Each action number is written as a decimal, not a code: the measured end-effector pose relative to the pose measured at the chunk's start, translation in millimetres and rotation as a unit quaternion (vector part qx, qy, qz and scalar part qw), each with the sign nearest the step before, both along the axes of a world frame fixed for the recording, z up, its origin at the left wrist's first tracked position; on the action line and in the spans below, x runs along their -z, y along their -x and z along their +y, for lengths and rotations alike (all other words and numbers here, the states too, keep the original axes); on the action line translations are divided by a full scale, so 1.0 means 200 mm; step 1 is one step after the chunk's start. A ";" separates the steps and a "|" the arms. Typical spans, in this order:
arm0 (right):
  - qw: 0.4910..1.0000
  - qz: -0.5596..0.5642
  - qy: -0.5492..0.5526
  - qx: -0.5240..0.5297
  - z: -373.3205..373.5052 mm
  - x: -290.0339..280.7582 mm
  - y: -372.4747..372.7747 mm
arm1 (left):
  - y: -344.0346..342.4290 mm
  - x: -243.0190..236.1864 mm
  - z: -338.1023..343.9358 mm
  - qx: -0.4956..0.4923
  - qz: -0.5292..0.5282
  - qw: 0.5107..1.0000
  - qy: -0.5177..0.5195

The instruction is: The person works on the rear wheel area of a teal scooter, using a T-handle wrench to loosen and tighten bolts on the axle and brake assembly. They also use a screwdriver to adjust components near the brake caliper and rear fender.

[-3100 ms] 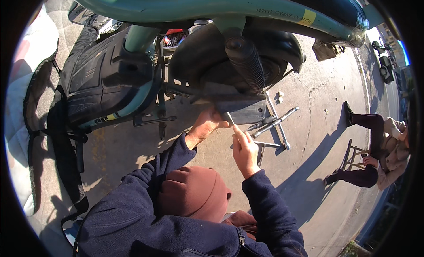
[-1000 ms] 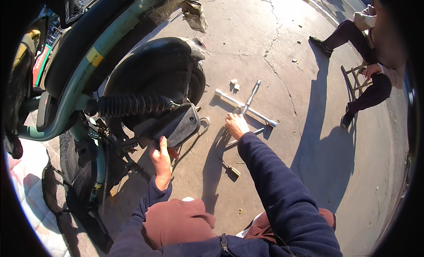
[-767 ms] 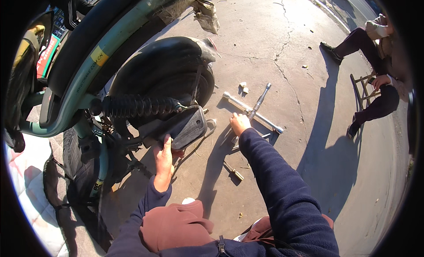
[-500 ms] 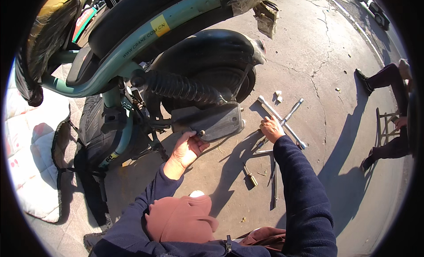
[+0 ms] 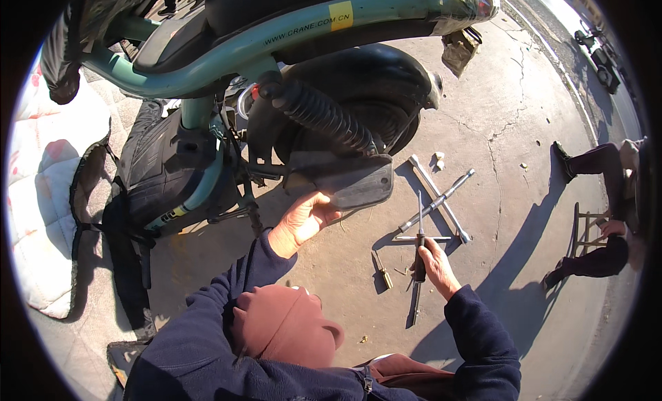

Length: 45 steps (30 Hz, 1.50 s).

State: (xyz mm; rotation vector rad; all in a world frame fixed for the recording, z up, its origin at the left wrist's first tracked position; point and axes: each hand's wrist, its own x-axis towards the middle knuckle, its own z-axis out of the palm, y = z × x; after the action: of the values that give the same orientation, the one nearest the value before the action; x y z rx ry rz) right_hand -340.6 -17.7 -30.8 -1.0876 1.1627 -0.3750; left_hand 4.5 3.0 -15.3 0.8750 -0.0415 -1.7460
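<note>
1. And here's the change: the right hand [image 5: 436, 264], over the cross wrench [image 5: 437, 202] half a second ago, is now lower, right of the frame's centre, with a dark-handled screwdriver [image 5: 420, 257] in it!
2. Its thumb and fingers are closed around that handle, fingertips partly hidden, and the slim blade points up the frame, passing in front of the wrench.
3. The wrench, half covered by the hand then, now shows its full cross on the ground, right of centre.
4. Over to the left hand [image 5: 298, 224], just left of centre: still on the lower edge of the black cover [image 5: 364, 181], thumb on the edge, fingers bent beneath, pinching it.
5. The cover sits at the middle of the frame, below the scooter's black spring [image 5: 323, 115], more level than a second ago, when it slanted.
6. The whole view has swung: the green scooter frame [image 5: 227, 48] lies flatter across the top.
7. Unclaimed at lower centre, a small screwdriver [image 5: 386, 279] with a yellowish handle lies where it lay, beside the wrench; at far right the seated person [image 5: 603, 165] remains.
</note>
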 end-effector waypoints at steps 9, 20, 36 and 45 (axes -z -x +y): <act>0.959 0.205 0.173 -0.087 0.05 -0.47 0.04 | 0.12 0.59 0.29 0.173 -0.193 0.952 -0.160; 0.951 0.113 0.280 0.062 0.06 -0.93 -0.24 | 0.34 0.61 0.38 0.385 -0.275 0.868 -0.148; 0.883 0.084 0.461 -0.020 -0.15 -0.93 -0.68 | 0.02 -0.01 0.01 -0.062 -0.067 0.993 0.080; 0.792 0.176 0.562 -0.162 -0.24 -1.08 -0.86 | 0.00 0.04 0.01 -0.045 -0.077 0.993 0.074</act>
State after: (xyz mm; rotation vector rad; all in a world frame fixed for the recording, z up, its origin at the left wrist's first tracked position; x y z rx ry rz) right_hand -168.8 -66.6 184.9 -2.4593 0.9996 -0.6334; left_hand 4.2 4.9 -23.2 0.8885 -0.2272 -1.5676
